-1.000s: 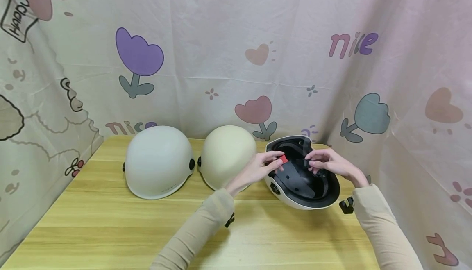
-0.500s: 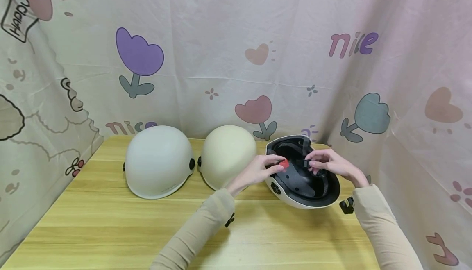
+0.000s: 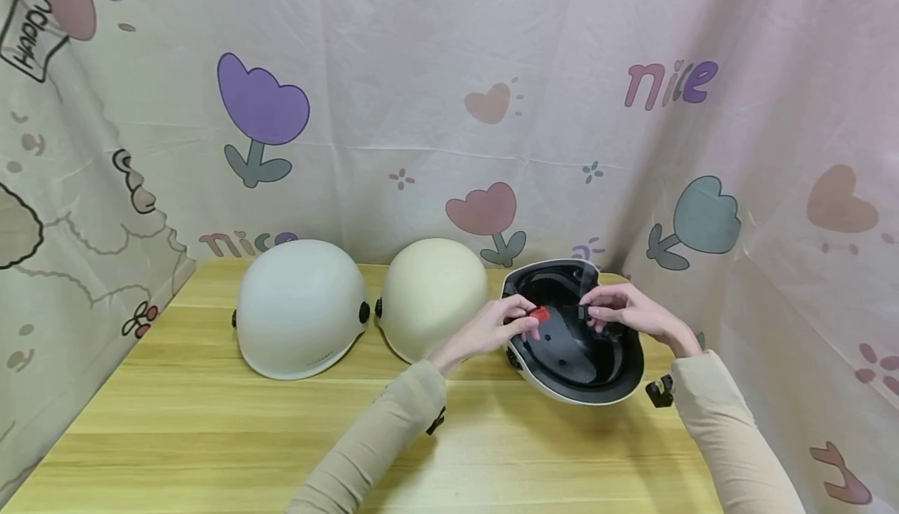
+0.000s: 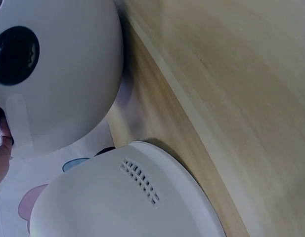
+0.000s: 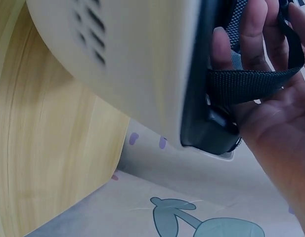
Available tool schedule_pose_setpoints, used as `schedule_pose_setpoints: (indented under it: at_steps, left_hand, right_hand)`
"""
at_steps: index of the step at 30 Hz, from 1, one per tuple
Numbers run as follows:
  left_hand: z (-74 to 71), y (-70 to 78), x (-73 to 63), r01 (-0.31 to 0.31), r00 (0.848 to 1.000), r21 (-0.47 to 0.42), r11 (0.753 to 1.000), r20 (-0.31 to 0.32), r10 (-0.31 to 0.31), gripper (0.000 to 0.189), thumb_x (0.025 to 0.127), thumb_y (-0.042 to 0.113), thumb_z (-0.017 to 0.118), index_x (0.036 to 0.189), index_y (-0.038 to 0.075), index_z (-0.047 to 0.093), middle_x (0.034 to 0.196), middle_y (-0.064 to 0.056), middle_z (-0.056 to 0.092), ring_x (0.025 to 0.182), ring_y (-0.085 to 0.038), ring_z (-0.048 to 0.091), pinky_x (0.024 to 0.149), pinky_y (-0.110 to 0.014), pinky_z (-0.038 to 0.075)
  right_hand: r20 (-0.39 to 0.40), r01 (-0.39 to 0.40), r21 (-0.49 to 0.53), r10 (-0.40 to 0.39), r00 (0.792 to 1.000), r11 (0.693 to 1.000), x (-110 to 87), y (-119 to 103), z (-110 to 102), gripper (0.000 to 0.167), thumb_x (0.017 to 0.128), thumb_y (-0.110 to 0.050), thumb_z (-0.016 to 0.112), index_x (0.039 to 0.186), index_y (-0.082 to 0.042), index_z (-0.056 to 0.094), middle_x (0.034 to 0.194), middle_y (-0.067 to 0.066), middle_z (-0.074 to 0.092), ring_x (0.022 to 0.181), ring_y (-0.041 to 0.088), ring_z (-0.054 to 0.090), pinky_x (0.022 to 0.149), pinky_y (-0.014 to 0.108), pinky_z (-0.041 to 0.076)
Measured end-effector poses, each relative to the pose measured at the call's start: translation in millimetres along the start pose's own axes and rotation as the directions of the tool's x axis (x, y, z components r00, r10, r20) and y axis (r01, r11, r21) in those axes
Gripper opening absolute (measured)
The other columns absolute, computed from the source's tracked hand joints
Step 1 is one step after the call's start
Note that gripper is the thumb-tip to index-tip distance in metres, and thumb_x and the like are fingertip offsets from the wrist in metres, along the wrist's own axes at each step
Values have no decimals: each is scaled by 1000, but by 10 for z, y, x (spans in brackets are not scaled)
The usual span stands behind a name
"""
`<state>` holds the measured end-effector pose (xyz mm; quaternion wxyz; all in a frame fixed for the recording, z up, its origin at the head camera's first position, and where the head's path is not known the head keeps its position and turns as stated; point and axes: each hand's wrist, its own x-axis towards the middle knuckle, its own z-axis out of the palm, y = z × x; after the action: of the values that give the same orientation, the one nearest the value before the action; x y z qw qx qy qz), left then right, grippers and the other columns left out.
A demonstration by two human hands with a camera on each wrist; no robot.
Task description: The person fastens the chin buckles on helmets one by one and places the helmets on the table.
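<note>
A helmet lies upside down at the right of the table, its black lining facing up. Over its opening, my left hand pinches a red buckle piece between thumb and fingers. A short gap away, my right hand pinches a black buckle piece. The right wrist view shows a black strap looping across that hand's palm. In the left wrist view, the helmet's shell with its round black knob fills the upper left; only a bit of the left hand shows.
A cream helmet stands upright just left of the overturned one, and a white helmet farther left. All three sit along the back of the wooden table. A printed curtain hangs behind.
The overturned helmet has tipped slightly, its front rim lower and its side knob farther left. My left hand has dropped slightly with the red buckle piece; the right hand stays nearly still.
</note>
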<state>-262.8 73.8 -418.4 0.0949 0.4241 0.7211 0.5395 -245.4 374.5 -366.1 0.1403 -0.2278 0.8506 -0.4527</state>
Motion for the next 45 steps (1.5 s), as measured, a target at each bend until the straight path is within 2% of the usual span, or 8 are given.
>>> schedule_pose_setpoints:
  at_steps: [7, 14, 21, 23, 31, 36, 40, 45]
  left_hand:
    - [7, -53, 16, -12, 1000, 97, 995, 12, 10, 24, 103, 22, 59, 119, 7, 68, 92, -8, 78, 78, -10, 64, 74, -17, 54]
    - [21, -77, 27, -23, 999, 85, 996, 29, 21, 29, 103, 21, 57, 126, 5, 65, 94, -10, 78, 86, -29, 67, 76, -15, 52]
    - [41, -85, 47, -9, 1000, 59, 998, 16, 8, 20, 102, 21, 60, 110, 5, 70, 94, -10, 78, 86, -35, 67, 73, -16, 52]
    - [48, -78, 51, -1, 1000, 64, 998, 8, 1, 18, 100, 22, 62, 105, 6, 70, 93, -9, 78, 86, -32, 67, 74, -16, 51]
    - [76, -79, 53, 14, 999, 85, 996, -42, -10, 14, 96, 24, 68, 93, 10, 69, 82, -7, 75, 82, -1, 62, 77, -16, 45]
    - [85, -80, 53, 12, 997, 70, 997, -71, -7, 16, 95, 22, 71, 88, 8, 67, 77, -12, 72, 76, -1, 58, 71, -15, 43]
    - [95, -90, 65, 7, 996, 72, 997, -84, -1, 17, 94, 21, 72, 85, 8, 66, 73, -5, 66, 70, -1, 55, 66, -15, 42]
    - [100, -94, 77, 10, 996, 68, 998, -93, -3, 15, 93, 21, 73, 86, 9, 67, 81, 0, 68, 77, -1, 54, 70, -15, 41]
  right_hand:
    - [0, -2, 9, 2, 1000, 1000, -9, -28, 6, 25, 102, -8, 57, 118, 12, 59, 92, 1, 73, 78, 16, 69, 75, 32, 62]
    - [-2, 13, 46, -13, 1000, 999, 5, -20, 33, 20, 101, -6, 57, 114, 10, 56, 88, -2, 71, 76, 18, 69, 74, 35, 62]
    - [9, 37, 48, -37, 999, 998, 22, -3, 32, 18, 101, -5, 58, 112, 8, 56, 87, -1, 72, 74, 19, 68, 74, 34, 61]
    - [10, 45, 46, -45, 999, 998, 25, -1, 33, 17, 101, -5, 58, 111, 8, 57, 87, 0, 72, 74, 18, 68, 74, 34, 61]
    - [6, 88, 16, -88, 996, 996, 48, -13, 50, 14, 100, -5, 59, 109, 5, 62, 85, 3, 72, 72, 21, 69, 71, 36, 62]
    - [10, 98, -8, -98, 995, 995, 61, -17, 58, 12, 99, -4, 60, 108, 4, 64, 85, 4, 73, 72, 18, 69, 70, 35, 61]
    - [19, 103, -5, -103, 995, 995, 69, -15, 57, 12, 99, -3, 60, 108, 4, 64, 84, 4, 73, 72, 16, 69, 70, 34, 61]
    - [21, 99, -6, -99, 995, 995, 70, -22, 58, 12, 99, -3, 60, 108, 4, 64, 84, 4, 72, 72, 15, 68, 69, 33, 61]
